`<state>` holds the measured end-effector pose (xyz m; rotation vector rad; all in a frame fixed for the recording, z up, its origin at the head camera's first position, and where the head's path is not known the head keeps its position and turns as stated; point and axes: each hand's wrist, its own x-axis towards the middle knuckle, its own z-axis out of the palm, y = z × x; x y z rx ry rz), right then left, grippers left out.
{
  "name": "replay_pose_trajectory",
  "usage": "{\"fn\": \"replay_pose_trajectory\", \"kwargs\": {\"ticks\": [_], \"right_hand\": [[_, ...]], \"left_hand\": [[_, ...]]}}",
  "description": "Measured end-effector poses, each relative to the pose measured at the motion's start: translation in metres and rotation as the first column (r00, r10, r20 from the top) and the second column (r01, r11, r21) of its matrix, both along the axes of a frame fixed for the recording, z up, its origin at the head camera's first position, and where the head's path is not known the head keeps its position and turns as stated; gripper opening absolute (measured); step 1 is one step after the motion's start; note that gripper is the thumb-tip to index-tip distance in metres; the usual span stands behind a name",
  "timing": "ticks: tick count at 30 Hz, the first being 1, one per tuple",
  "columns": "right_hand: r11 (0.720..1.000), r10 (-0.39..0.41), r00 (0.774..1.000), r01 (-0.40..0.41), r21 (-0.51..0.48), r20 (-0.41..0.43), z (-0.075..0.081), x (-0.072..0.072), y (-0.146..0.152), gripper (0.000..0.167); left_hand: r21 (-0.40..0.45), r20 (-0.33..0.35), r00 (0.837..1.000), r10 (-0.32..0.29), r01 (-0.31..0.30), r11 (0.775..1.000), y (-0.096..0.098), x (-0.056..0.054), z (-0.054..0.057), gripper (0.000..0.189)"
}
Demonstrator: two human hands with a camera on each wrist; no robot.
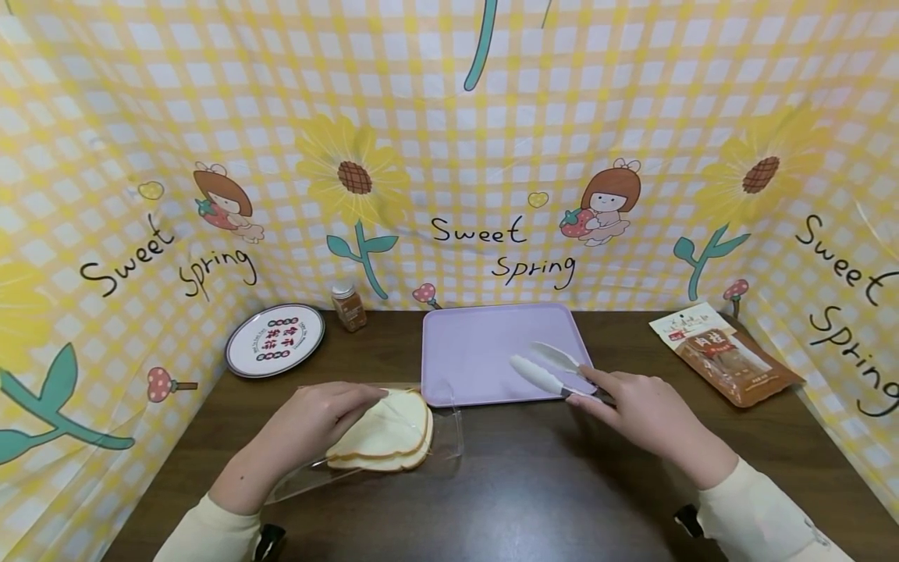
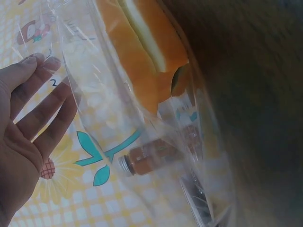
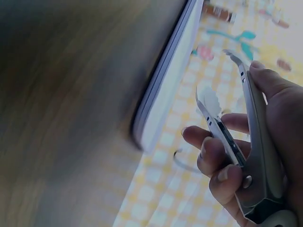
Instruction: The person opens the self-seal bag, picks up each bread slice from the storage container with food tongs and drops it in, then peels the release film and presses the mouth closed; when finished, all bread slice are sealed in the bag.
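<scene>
Two or more slices of bread (image 1: 382, 429) lie stacked in a clear plastic bag (image 1: 446, 437) at the left front of the table. Over the bag's left side is my left hand (image 1: 316, 421); in the left wrist view its thumb and index fingertip pinch the bag's thin film, and the other fingers are loosely spread. My right hand (image 1: 646, 410) grips metal tongs (image 3: 258, 151) by the handles, their arms spread apart and nothing between the pale scalloped tips. Those tips hang above the right part of a lilac tray (image 1: 477, 343).
A white plate (image 1: 242, 365) with red lettering and a dark rim stands at the back left. Beside it is a small jar of brown spice (image 1: 351, 310). A brown food packet (image 1: 733, 363) lies at the right. Checked yellow cloth (image 1: 477, 156) encloses the table's back and sides.
</scene>
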<state>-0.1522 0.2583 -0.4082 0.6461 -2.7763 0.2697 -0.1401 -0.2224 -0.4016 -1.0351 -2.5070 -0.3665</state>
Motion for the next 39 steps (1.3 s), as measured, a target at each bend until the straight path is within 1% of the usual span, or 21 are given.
{"fn": "replay_pose_trajectory", "kwargs": {"ticks": [5, 9, 12, 14, 16, 19, 22, 24, 29, 30, 35, 39], "right_hand": [[0.997, -0.074, 0.997, 0.074, 0.011, -0.022, -0.004, -0.007, 0.02, 0.055], [0.993, -0.116, 0.99, 0.116, -0.007, -0.075, -0.01, -0.011, 0.034, 0.053], [0.989, -0.148, 0.981, 0.147, -0.016, -0.125, -0.014, -0.013, 0.044, 0.054], [0.985, -0.173, 0.975, 0.172, -0.017, -0.14, -0.016, -0.015, 0.049, 0.055], [0.977, -0.21, 0.97, 0.211, -0.008, -0.121, -0.017, -0.016, 0.055, 0.056], [0.96, -0.278, 0.96, 0.279, 0.02, -0.037, -0.017, -0.019, 0.063, 0.06], [0.943, -0.332, 0.943, 0.331, 0.045, 0.035, -0.018, -0.021, 0.069, 0.064], [0.939, -0.341, 0.94, 0.339, 0.049, 0.03, -0.021, -0.022, 0.072, 0.063], [0.94, -0.337, 0.941, 0.338, 0.039, -0.035, -0.026, -0.027, 0.077, 0.052], [0.939, -0.34, 0.94, 0.341, 0.038, -0.036, -0.027, -0.028, 0.077, 0.051], [0.932, -0.359, 0.933, 0.359, 0.049, 0.011, -0.032, -0.034, 0.08, 0.051], [0.932, -0.361, 0.932, 0.359, 0.052, 0.028, -0.035, -0.038, 0.081, 0.051]], "left_hand": [[-0.002, 0.01, 1.0, 0.009, -0.009, 1.0, 0.0, 0.0, 0.0, 0.027], [-0.003, 0.011, 1.0, 0.011, -0.011, 1.0, 0.0, 0.0, -0.001, 0.029], [-0.008, 0.015, 1.0, 0.017, -0.017, 1.0, -0.001, 0.001, -0.001, 0.028], [-0.011, 0.017, 1.0, 0.022, -0.022, 1.0, -0.001, 0.001, -0.002, 0.028], [-0.01, 0.017, 1.0, 0.023, -0.022, 1.0, -0.001, 0.001, -0.001, 0.027], [-0.005, 0.006, 1.0, 0.015, -0.015, 1.0, 0.0, 0.001, -0.001, 0.028], [-0.002, 0.0, 1.0, 0.008, -0.008, 1.0, 0.0, 0.001, -0.001, 0.028], [-0.004, 0.001, 1.0, 0.01, -0.01, 1.0, 0.0, 0.001, -0.001, 0.028], [-0.012, 0.021, 1.0, 0.017, -0.016, 1.0, 0.0, 0.0, 0.001, 0.026], [-0.012, 0.025, 1.0, 0.018, -0.018, 1.0, 0.001, 0.0, 0.001, 0.026], [-0.018, 0.033, 0.999, 0.025, -0.025, 1.0, 0.0, 0.001, 0.002, 0.026], [-0.022, 0.016, 1.0, 0.026, -0.025, 0.999, -0.001, 0.002, 0.001, 0.027]]}}
